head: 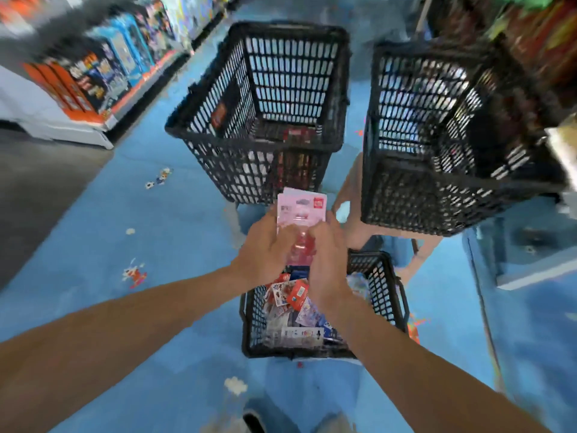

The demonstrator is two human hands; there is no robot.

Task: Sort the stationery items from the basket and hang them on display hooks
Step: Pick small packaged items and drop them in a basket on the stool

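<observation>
A small stack of pink blister packs [301, 207] is held up in front of me, above a black plastic basket [392, 285] on the blue floor. My left hand [265, 248] grips the stack from the left. On its right side my right hand [324, 260] curls its fingers over the stack's lower part. The basket below holds several mixed stationery packs [288, 295] in red, white and blue. The view is blurred by motion. No display hooks can be made out.
Two taller black baskets stand ahead: a centre basket [259, 142] with a few items at its bottom, and a right basket [406, 195] on a stool. Shelves of boxed goods [103, 73] line the aisle's left side. More merchandise [537, 42] crowds the top right.
</observation>
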